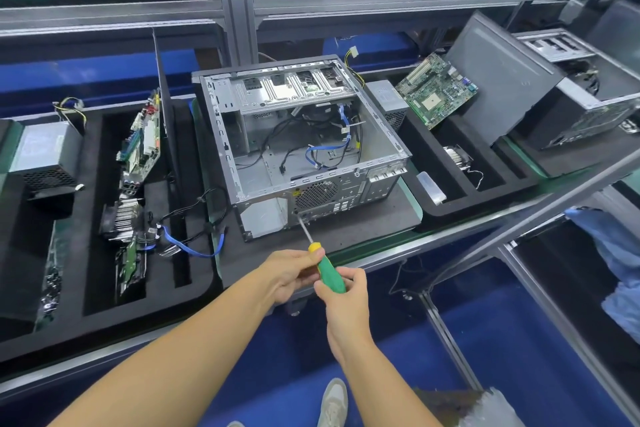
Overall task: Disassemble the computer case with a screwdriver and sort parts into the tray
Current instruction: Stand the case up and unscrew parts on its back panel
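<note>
An open grey computer case [301, 146] lies on its side on a black mat, loose black and blue cables inside. A screwdriver [329, 267] with a green handle and yellow collar points up at the case's rear panel, its tip at a spot below the round fan grille. My right hand [341, 302] grips the green handle from below. My left hand [294, 274] pinches the handle near the yellow collar. A black foam tray [90, 274] on the left holds a power supply [45, 152], a motherboard [143, 140], a heatsink [121, 222] and cables.
A second black foam tray [460, 198] on the right holds a green motherboard [436, 88], a cooler and a small clear box. Another case [540, 87] stands at the far right. An aluminium frame post rises behind the case. Blue floor and my shoe lie below.
</note>
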Available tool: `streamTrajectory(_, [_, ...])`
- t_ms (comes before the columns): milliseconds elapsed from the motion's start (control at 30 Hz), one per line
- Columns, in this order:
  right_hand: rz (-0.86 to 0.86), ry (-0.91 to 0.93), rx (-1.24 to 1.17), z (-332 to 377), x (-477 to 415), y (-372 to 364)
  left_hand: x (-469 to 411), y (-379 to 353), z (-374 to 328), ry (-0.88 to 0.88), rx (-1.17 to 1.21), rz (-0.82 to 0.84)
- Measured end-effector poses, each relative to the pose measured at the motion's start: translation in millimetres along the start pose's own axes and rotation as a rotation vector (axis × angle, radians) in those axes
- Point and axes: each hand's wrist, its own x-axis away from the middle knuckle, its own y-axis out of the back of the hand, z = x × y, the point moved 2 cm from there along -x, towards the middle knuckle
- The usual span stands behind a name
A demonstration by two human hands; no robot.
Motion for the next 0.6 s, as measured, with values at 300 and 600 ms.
streamTrajectory(300, [0.181,-0.418,-0.428,4,-3,-4,1,3,-3,-0.031,0.009,0.120])
streamTrajectory(600, [0.113,-0.063,-0.154,-12,-3,-10,6,10,2,-0.027,-0.072,0.160])
